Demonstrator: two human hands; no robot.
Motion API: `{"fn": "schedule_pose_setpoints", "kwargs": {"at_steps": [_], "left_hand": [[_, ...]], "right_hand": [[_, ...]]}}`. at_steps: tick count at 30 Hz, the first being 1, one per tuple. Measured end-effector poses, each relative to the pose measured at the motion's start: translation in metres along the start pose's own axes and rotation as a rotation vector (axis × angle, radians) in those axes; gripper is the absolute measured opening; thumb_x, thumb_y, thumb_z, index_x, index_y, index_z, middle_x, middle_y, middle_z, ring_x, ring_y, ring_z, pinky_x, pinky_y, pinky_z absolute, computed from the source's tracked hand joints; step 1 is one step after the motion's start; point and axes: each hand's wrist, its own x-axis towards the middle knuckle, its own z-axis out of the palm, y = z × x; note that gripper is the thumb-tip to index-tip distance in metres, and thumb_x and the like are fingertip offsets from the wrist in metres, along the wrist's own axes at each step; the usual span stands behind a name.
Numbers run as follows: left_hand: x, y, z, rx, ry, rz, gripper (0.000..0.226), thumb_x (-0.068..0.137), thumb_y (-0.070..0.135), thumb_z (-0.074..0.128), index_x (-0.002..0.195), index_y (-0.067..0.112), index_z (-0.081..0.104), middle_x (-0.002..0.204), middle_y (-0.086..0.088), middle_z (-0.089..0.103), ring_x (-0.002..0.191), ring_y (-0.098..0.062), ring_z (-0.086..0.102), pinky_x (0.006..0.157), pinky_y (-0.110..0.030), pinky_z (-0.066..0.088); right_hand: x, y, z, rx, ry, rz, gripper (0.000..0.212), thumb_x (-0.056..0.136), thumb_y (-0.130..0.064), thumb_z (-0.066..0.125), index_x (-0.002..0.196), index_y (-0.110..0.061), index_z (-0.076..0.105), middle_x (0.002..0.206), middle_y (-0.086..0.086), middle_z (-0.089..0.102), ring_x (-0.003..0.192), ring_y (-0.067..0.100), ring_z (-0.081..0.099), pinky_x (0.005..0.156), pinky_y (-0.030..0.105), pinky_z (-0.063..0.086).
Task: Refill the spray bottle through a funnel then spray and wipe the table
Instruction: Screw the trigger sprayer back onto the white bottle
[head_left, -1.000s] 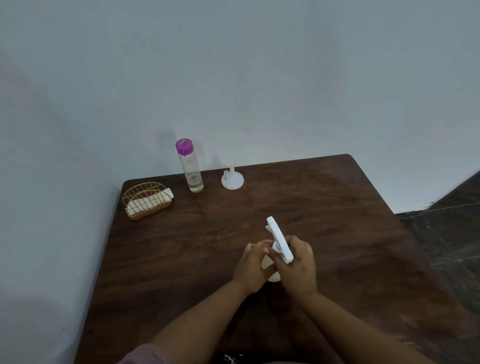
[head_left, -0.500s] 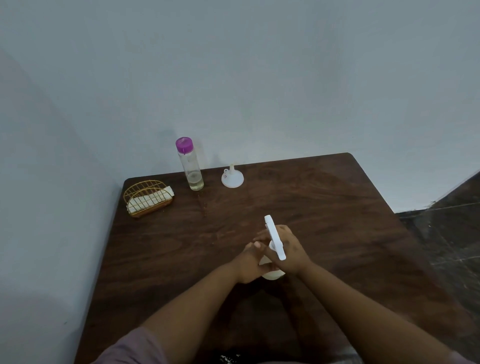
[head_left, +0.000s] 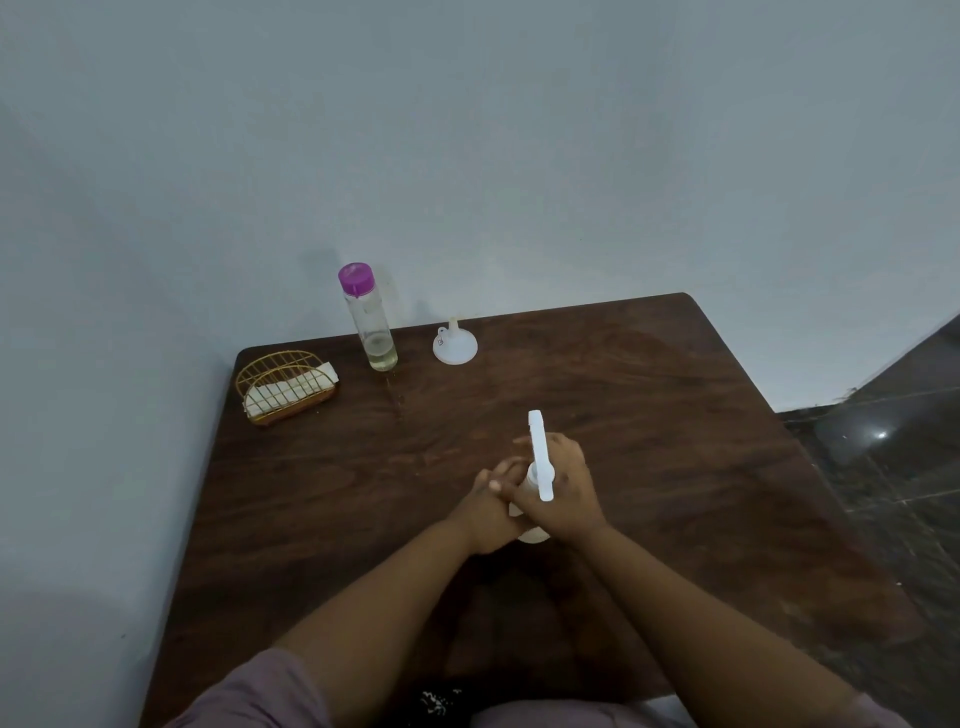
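A white spray bottle (head_left: 538, 452) stands upright near the middle of the dark wooden table (head_left: 649, 415). My left hand (head_left: 491, 506) wraps its body from the left. My right hand (head_left: 563, 488) grips the neck just under the white trigger head, which points away from me. Most of the bottle's body is hidden behind both hands. At the back of the table a clear bottle with a purple cap (head_left: 368, 317) holds a little pale liquid. A white funnel (head_left: 455, 345) lies mouth-down to its right.
A gold wire holder with folded white cloths (head_left: 285, 387) sits at the table's back left corner. A wall runs along the back and left edges. The dark tiled floor (head_left: 893, 467) lies beyond the right edge.
Both hands have shifted their grip on the spray bottle, and the trigger head has turned slightly, now pointing more straight away from me. The other objects have not moved.
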Motion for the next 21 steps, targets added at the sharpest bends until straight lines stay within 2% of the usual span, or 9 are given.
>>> {"fn": "schedule_pose_setpoints", "kwargs": {"at_steps": [2, 4, 7, 10, 12, 14, 16, 19, 21], "left_hand": [[0.005, 0.001, -0.007, 0.058, -0.080, 0.024, 0.083, 0.073, 0.061, 0.063, 0.144, 0.033, 0.031, 0.149, 0.009, 0.030, 0.137, -0.016, 0.029, 0.115, -0.038, 0.023], [0.006, 0.002, -0.009, 0.034, -0.102, 0.026, 0.086, 0.069, 0.049, 0.080, 0.140, 0.032, 0.035, 0.143, 0.009, 0.035, 0.134, -0.012, 0.031, 0.115, -0.035, 0.024], [0.002, 0.000, -0.003, -0.124, -0.059, -0.046, 0.100, 0.052, 0.036, 0.095, 0.136, 0.029, 0.040, 0.136, 0.010, 0.042, 0.128, -0.011, 0.042, 0.108, -0.035, 0.041], [-0.005, -0.002, 0.012, -0.159, 0.000, -0.055, 0.104, 0.047, 0.038, 0.095, 0.136, 0.030, 0.041, 0.135, 0.013, 0.046, 0.125, -0.010, 0.046, 0.105, -0.038, 0.045], [-0.015, 0.005, 0.024, -0.198, -0.004, -0.058, 0.106, 0.046, 0.046, 0.093, 0.137, 0.036, 0.038, 0.137, 0.015, 0.048, 0.125, -0.007, 0.046, 0.104, -0.038, 0.046], [-0.023, 0.020, 0.033, -0.229, -0.065, -0.061, 0.103, 0.053, 0.047, 0.091, 0.139, 0.038, 0.035, 0.138, 0.017, 0.046, 0.123, -0.005, 0.045, 0.102, -0.033, 0.046], [-0.027, 0.037, 0.039, -0.232, -0.134, -0.084, 0.096, 0.057, 0.050, 0.089, 0.138, 0.036, 0.039, 0.135, 0.015, 0.050, 0.120, -0.007, 0.048, 0.099, -0.032, 0.047], [-0.034, 0.061, 0.050, -0.247, -0.189, -0.119, 0.091, 0.056, 0.058, 0.086, 0.134, 0.032, 0.048, 0.129, 0.013, 0.056, 0.119, -0.010, 0.053, 0.099, -0.034, 0.049], [-0.041, 0.076, 0.064, -0.324, -0.196, -0.167, 0.082, 0.060, 0.052, 0.087, 0.131, 0.029, 0.052, 0.126, 0.012, 0.057, 0.118, -0.011, 0.054, 0.097, -0.032, 0.049]], "right_hand": [[0.004, 0.010, -0.010, 0.003, -0.077, -0.043, 0.074, 0.060, -0.059, 0.081, 0.115, -0.017, 0.055, 0.120, -0.005, 0.048, 0.111, 0.004, 0.046, 0.092, 0.014, 0.043], [0.003, 0.008, -0.008, 0.118, -0.034, 0.030, 0.080, 0.060, -0.044, 0.088, 0.121, -0.018, 0.043, 0.118, -0.005, 0.044, 0.107, 0.003, 0.052, 0.083, 0.010, 0.046], [0.001, -0.002, 0.001, 0.252, 0.000, 0.073, 0.070, 0.074, -0.022, 0.082, 0.127, -0.024, 0.035, 0.119, -0.007, 0.053, 0.099, 0.006, 0.065, 0.078, 0.018, 0.054], [-0.006, -0.002, 0.001, 0.245, -0.052, 0.026, 0.059, 0.082, -0.011, 0.074, 0.130, -0.022, 0.041, 0.120, -0.017, 0.058, 0.100, -0.001, 0.064, 0.081, 0.014, 0.052], [-0.015, -0.002, -0.003, 0.249, 0.002, 0.048, 0.050, 0.083, -0.014, 0.073, 0.127, -0.021, 0.050, 0.115, -0.012, 0.061, 0.101, 0.001, 0.063, 0.083, 0.012, 0.049], [-0.020, -0.003, -0.014, 0.219, 0.073, 0.104, 0.037, 0.083, -0.021, 0.075, 0.114, -0.026, 0.056, 0.114, -0.004, 0.056, 0.100, 0.007, 0.061, 0.080, 0.014, 0.048], [-0.020, -0.001, -0.031, 0.226, 0.068, 0.262, 0.028, 0.081, -0.024, 0.076, 0.102, -0.028, 0.058, 0.113, -0.001, 0.053, 0.095, 0.010, 0.062, 0.074, 0.015, 0.049], [-0.023, 0.003, -0.056, 0.380, -0.099, 0.451, 0.031, 0.081, -0.022, 0.077, 0.105, -0.016, 0.057, 0.099, 0.006, 0.064, 0.068, 0.010, 0.067, 0.060, 0.018, 0.051], [-0.028, 0.005, -0.067, 0.314, -0.226, 0.504, 0.042, 0.079, -0.038, 0.077, 0.107, -0.017, 0.055, 0.090, 0.007, 0.069, 0.063, 0.011, 0.069, 0.061, 0.022, 0.051]]}}
